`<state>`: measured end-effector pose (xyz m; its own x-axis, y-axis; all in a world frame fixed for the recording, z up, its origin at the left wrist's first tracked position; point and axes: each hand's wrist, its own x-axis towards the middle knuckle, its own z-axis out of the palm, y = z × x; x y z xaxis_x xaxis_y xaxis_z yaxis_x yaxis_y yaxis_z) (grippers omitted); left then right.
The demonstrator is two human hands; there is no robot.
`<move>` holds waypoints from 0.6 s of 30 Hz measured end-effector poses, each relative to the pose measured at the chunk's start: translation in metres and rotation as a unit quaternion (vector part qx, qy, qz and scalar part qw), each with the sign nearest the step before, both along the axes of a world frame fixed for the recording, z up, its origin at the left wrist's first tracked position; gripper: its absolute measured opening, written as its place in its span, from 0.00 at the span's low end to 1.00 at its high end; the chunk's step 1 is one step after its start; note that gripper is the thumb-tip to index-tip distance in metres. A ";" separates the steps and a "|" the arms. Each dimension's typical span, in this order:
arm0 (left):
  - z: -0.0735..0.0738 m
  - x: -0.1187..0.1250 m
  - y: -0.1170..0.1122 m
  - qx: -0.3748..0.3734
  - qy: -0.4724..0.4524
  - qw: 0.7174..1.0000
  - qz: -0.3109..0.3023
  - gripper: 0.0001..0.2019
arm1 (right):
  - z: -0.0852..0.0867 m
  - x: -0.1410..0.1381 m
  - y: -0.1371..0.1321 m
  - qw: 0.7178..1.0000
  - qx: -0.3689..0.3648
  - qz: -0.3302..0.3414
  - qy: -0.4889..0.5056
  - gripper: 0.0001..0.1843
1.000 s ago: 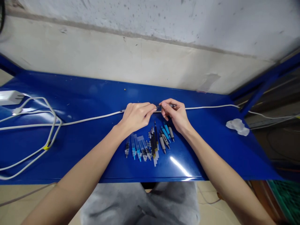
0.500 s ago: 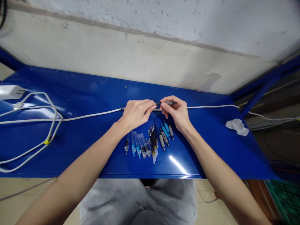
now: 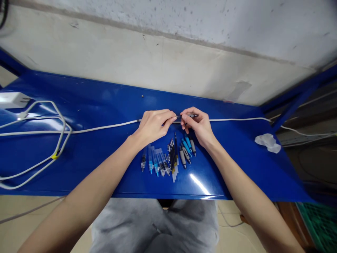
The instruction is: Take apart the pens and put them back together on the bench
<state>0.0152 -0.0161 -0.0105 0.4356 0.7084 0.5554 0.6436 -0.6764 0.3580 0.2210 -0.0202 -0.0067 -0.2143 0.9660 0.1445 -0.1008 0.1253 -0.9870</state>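
Observation:
My left hand [image 3: 156, 123] pinches one end of a dark, slim pen [image 3: 178, 117] above the blue shelf. Across from it, the thumb and fingers of my right hand [image 3: 198, 125] are closed on the pen's other end, a grey and black part. My fingers hide much of it. Below my hands lie several clear pen barrels [image 3: 151, 159] with blue or black ends, then several black ink refills [image 3: 176, 149] with small springs beside them. To their right rest several grey pen grips [image 3: 182, 158] and blue pen grips [image 3: 185, 144].
A white cable [image 3: 105, 127] runs across the blue shelf [image 3: 105, 102] behind my hands, coiled at left by a white charger [image 3: 13, 100]. Crumpled clear plastic [image 3: 268, 142] lies at right. A wall [image 3: 158, 63] stands behind the shelf.
Both hands keep their hold on the pen. The right fingers have turned slightly around the grey part, now less of it shows. The view has shifted a little.

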 end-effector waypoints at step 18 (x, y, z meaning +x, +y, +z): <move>-0.002 0.001 0.001 0.038 -0.007 0.999 0.000 0.13 | 0.005 0.002 0.000 1.000 0.009 -0.004 0.027 0.12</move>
